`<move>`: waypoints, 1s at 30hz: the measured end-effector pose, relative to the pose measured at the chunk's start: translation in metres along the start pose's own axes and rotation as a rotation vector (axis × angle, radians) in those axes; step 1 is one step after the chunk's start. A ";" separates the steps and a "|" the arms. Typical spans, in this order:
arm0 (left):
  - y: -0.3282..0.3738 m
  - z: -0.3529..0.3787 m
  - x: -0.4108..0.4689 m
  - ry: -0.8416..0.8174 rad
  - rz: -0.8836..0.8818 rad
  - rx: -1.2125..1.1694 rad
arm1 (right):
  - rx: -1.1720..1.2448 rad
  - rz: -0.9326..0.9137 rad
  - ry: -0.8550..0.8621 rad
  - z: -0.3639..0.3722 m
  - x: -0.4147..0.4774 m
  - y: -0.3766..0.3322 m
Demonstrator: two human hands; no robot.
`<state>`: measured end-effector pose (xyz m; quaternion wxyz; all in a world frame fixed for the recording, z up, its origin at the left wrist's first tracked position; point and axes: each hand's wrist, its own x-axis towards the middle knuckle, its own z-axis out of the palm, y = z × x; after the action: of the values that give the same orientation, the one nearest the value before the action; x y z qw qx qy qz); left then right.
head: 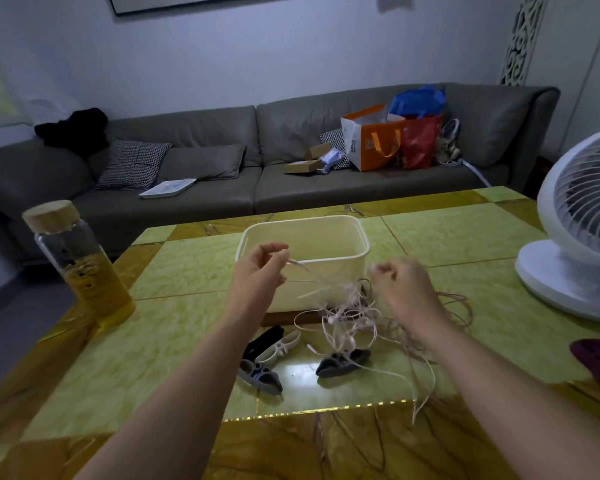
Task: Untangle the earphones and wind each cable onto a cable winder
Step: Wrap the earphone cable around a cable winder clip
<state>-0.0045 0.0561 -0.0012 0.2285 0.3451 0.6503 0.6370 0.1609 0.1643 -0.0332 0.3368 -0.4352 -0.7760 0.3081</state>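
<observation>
Head | left hand [260, 268] fingers [280, 255] pinch cable [298, 265] | right hand [404, 282] fingers [378, 271] grip tangle [352, 313]

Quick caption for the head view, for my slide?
Tangled earphone cables held up by left hand and right hand over the table; cable winders lie bare near the tub.

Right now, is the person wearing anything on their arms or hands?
No. The left forearm and right forearm are bare to the picture's edge: no sleeves, watch or bracelet. The left hand and right hand wear no gloves; blur hides any thin ring.
</observation>
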 end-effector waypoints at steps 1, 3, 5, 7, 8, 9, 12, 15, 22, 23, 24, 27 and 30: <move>-0.005 -0.004 0.001 0.035 0.020 0.100 | 0.089 -0.001 0.043 -0.012 0.004 -0.006; -0.013 -0.008 0.001 0.035 0.019 0.241 | 0.249 -0.003 0.094 -0.033 0.012 -0.021; -0.017 -0.008 0.001 -0.029 0.030 0.361 | 0.408 -0.010 0.088 -0.048 0.018 -0.035; -0.020 -0.005 0.001 -0.163 0.043 0.519 | 0.429 -0.043 0.079 -0.056 0.023 -0.048; -0.019 -0.002 0.001 -0.249 0.035 0.592 | 0.387 -0.071 0.096 -0.060 0.025 -0.052; -0.018 0.000 0.001 -0.313 0.021 0.652 | 0.346 -0.106 0.117 -0.064 0.027 -0.057; -0.010 0.008 0.003 -0.252 0.032 0.687 | 0.217 -0.191 0.052 -0.078 0.029 -0.070; 0.013 0.020 -0.002 -0.160 0.165 0.487 | 0.097 -0.258 -0.085 -0.083 0.027 -0.079; 0.041 0.053 -0.006 -0.273 0.207 0.332 | 0.006 -0.364 -0.201 -0.085 0.020 -0.087; 0.041 0.051 -0.003 -0.196 0.202 0.309 | -0.019 -0.335 -0.199 -0.085 0.020 -0.083; 0.042 0.049 -0.001 -0.127 0.200 0.277 | -0.062 -0.296 -0.194 -0.085 0.021 -0.076; 0.046 0.045 0.000 -0.012 0.235 0.177 | -0.198 -0.184 -0.077 -0.075 0.025 -0.055; 0.050 0.045 -0.002 0.029 0.301 0.140 | -0.153 -0.131 0.113 -0.067 0.028 -0.037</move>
<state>0.0377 0.0828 0.0440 0.0967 0.4445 0.6373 0.6221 0.1859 0.1852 0.0416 0.3652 -0.4247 -0.8039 0.2003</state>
